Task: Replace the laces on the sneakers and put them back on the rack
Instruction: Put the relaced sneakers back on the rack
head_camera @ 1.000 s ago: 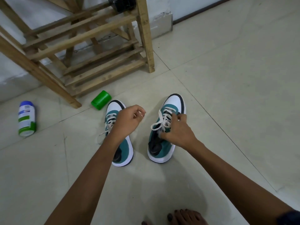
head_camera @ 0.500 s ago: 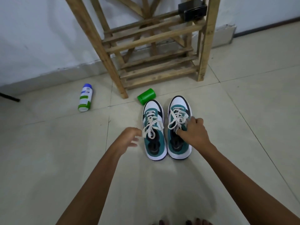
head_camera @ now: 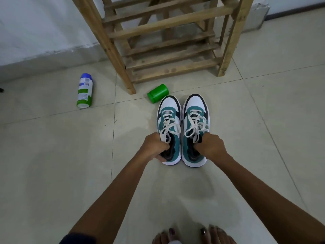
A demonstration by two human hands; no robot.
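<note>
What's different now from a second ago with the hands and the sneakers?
The left hand, free beside the left sneaker half a second ago, now grips its collar. The sneakers, apart a second ago, now stand side by side. The right hand stays on the right sneaker. Both sneakers remain laced, on the floor before the rack.

Sneakers: I see the left sneaker [head_camera: 169, 120] and right sneaker [head_camera: 195, 118] side by side on the floor [head_camera: 52, 173].
Rack [head_camera: 167, 50]: behind them.
Cap [head_camera: 158, 93]: touching left sneaker's toe.
Spray can [head_camera: 84, 90]: lying far left.
Hands: left hand [head_camera: 154, 147], right hand [head_camera: 211, 147] at the heels.
</note>
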